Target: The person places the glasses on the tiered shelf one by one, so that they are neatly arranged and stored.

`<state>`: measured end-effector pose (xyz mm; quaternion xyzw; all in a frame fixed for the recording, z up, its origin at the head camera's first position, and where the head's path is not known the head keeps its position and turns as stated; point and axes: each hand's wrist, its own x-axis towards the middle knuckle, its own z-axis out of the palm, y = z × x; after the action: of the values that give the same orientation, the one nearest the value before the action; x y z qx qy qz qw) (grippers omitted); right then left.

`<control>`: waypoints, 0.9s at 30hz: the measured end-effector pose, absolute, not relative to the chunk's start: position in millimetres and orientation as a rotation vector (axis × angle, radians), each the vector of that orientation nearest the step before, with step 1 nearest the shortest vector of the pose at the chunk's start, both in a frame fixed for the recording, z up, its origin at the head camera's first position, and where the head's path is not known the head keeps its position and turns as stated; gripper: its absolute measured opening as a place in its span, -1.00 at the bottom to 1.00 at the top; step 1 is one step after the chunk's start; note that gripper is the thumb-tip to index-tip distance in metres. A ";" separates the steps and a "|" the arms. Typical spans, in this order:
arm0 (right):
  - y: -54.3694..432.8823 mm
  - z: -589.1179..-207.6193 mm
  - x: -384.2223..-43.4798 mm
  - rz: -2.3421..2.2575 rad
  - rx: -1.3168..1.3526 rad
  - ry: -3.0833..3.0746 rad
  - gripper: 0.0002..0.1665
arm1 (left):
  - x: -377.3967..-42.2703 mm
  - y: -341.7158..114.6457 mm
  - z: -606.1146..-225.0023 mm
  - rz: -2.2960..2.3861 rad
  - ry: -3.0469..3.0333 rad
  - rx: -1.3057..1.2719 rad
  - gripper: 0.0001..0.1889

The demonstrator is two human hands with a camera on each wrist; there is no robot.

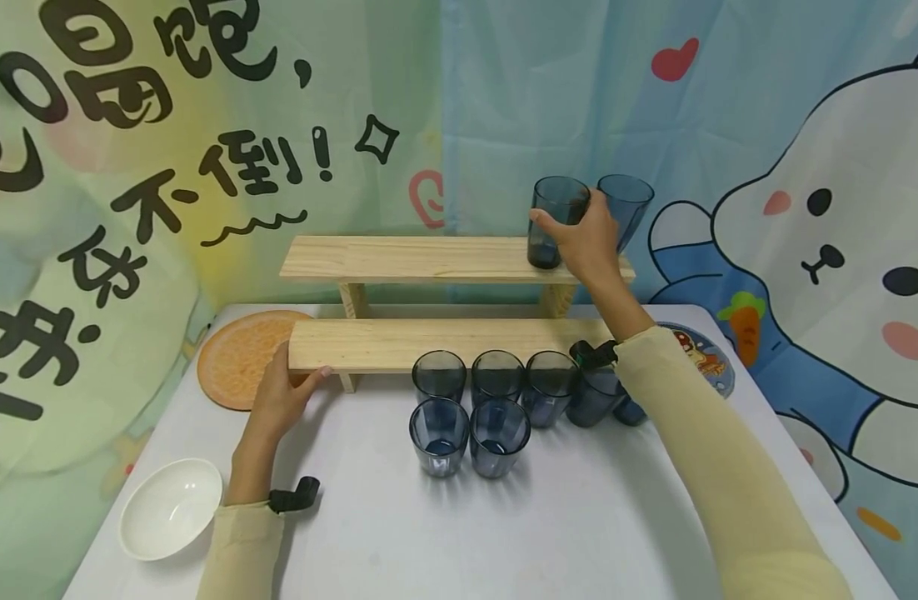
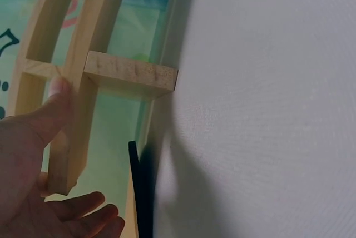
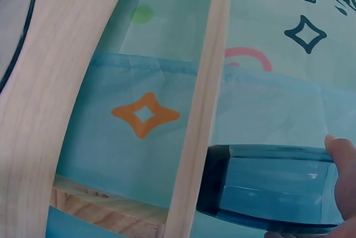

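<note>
Worktop [image 1: 579, 533], left edge: a white bowl [image 1: 172, 510]. Centre, two front tumblers [image 1: 438, 437], mouths up. Close behind, a back row of tumblers [image 1: 496, 371] runs toward the right edge, its end partly covered by the right sleeve [image 1: 706, 450].

Beyond, the left hand [image 1: 281, 404] holds the left end of the lower board [image 1: 384, 342], thumb and a finger about its front corner, other fingers extended.

Farther back, the right hand [image 1: 590, 237] grips the held tumbler [image 3: 272, 185], upright near the right end of the upper board [image 1: 414, 258]. Base meets the board or hangs just over it; cannot tell which.

Handling (estimate): fairly light, rigid, smooth enough to slip, fragile if truly glass (material unconfirmed). Best hold: round the mid-body, below the rim.

Appearance: translucent smoky blue, faintly faceted wall, darker base, mouth slightly wider. A matching second tumbler [image 1: 627, 200] stands to its right, partly behind the hand.

Farthest: printed backdrop cloth [image 1: 504, 100].
</note>
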<state>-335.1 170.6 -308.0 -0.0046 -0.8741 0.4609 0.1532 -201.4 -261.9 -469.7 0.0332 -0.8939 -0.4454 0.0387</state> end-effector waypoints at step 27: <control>175.3 -304.1 -308.9 1.269 0.135 -2.487 0.26 | -201.6 -260.9 -473.8 -1.367 -2.738 0.126 -0.06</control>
<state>-308.9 175.3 -304.1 0.0477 -0.8764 0.4471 0.1723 -201.6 -260.9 -473.8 0.0411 -0.8933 -0.4458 0.0392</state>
